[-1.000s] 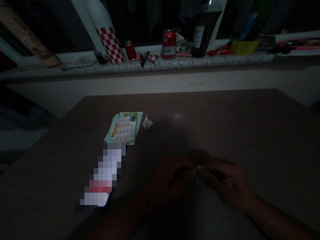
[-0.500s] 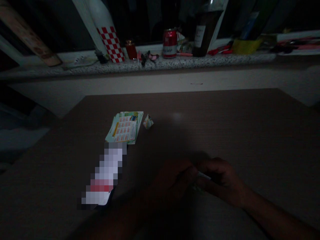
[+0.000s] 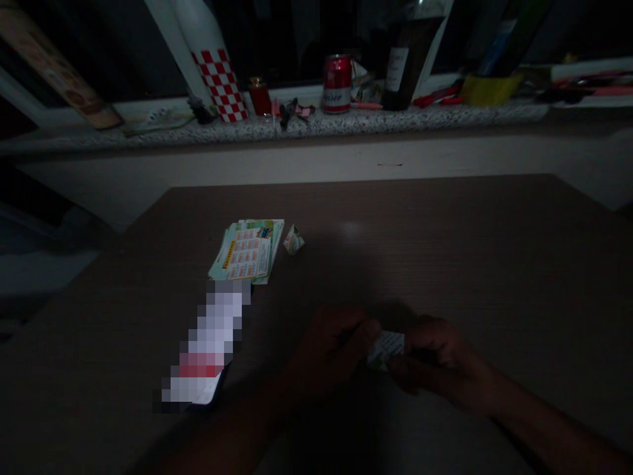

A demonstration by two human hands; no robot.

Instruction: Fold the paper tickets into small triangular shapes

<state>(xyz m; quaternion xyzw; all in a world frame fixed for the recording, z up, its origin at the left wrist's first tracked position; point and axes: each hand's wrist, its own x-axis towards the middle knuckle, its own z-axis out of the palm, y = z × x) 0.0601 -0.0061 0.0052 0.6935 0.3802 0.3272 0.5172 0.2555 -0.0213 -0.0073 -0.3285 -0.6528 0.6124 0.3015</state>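
In dim light, my left hand (image 3: pixel 332 348) and my right hand (image 3: pixel 435 359) meet low over the brown table (image 3: pixel 445 251), both pinching a small folded piece of printed paper (image 3: pixel 386 347) between their fingertips. The paper's pale printed face shows between the two hands. A stack of small printed calendar cards (image 3: pixel 247 251) lies farther away to the left. A small folded paper shape (image 3: pixel 293 240) sits just right of that stack.
A phone with a lit, blurred screen (image 3: pixel 208 346) lies left of my hands. Beyond the table, a stone windowsill (image 3: pixel 306 125) holds a red can (image 3: pixel 337 84), a dark bottle (image 3: pixel 403 59), a red-and-white checkered bottle (image 3: pixel 217 79) and assorted small clutter.
The paper between my fingers has turned, so more of its pale printed face shows. Both hands shifted slightly, staying in the same spot over the table.
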